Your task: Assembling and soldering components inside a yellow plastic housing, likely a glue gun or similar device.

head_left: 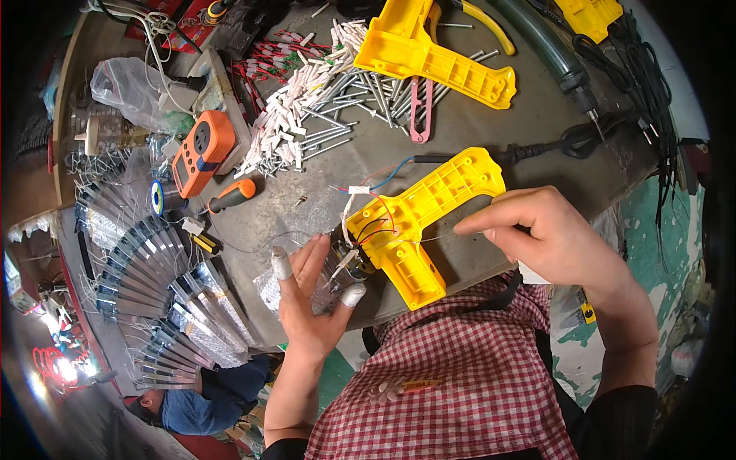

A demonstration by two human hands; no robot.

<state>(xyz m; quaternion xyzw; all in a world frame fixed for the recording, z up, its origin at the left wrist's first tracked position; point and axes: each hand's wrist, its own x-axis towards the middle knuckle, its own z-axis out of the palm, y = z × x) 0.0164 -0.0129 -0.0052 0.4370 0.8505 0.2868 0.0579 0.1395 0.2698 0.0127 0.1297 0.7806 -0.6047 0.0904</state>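
A yellow plastic housing half (414, 218), shaped like a pistol grip, lies hollow side up near the table's front edge. Red, black and blue wires run in it, and a white connector block (358, 190) sits beside its upper left edge. My right hand (533, 234) is closed in a pinch at the housing's right, on a thin pale wire (437, 238) that stretches over the housing. My left hand (310, 295) has its fingers spread beside the housing's left end, white covers on two fingertips. It is close to a dark part (354, 264) there; whether it touches is unclear.
Behind lie another yellow housing half (437, 57), a heap of white-ended metal rods (307, 107) and a pink tool (421, 111). To the left are an orange meter (203, 153), a screwdriver (232, 195) and fanned metal strips (142, 268). A power tool (548, 50) lies far right.
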